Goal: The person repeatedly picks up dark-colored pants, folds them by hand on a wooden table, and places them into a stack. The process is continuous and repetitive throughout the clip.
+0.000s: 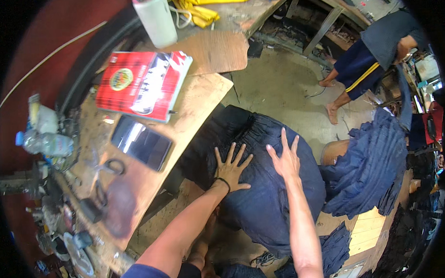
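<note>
Dark blue cloth (264, 211), gathered along its far edge like an elastic waistband, spreads in front of me over something I cannot make out. My left hand (230, 169) lies on it with fingers spread, a dark band round the wrist. Farther right, my right hand (286, 159) is also open, its fingers stretched away from me over the same cloth; whether its palm presses down I cannot tell. Neither hand grips anything. Right of the cloth, a heap of similar dark blue fabric (368, 163) is draped.
On the wooden table (182, 123) at left are a red book (142, 85), a phone (141, 142), scissors (103, 167) and a plastic bottle (48, 142). A white container (155, 21) and yellow cloth (198, 7) sit farther back. Another person (371, 60) bends over at far right.
</note>
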The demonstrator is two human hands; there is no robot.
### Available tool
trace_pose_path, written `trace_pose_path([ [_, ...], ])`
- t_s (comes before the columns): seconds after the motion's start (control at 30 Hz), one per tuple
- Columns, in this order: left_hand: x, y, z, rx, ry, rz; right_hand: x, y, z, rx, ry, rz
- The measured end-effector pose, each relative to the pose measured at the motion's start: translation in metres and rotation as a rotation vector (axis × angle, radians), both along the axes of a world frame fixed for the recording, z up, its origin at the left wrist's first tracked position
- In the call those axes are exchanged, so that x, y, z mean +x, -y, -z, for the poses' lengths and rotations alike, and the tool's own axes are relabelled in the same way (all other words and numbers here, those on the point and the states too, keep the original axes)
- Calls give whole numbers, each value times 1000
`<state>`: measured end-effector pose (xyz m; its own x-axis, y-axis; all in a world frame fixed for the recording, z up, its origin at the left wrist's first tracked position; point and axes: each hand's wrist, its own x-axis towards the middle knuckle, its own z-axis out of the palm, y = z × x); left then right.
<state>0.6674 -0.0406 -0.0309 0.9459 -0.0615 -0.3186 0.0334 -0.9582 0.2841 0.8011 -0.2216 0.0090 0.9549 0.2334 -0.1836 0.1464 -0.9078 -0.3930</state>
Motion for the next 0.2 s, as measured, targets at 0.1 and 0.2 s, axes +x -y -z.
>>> trace_pose_path([
  [0.1, 2, -33, 83, -25, -180, -17, 12, -66, 77, -273, -274, -27],
  [0.2, -1, -67, 146, -60, -276, -39, 0, -96, 171, -107, -264, 15],
])
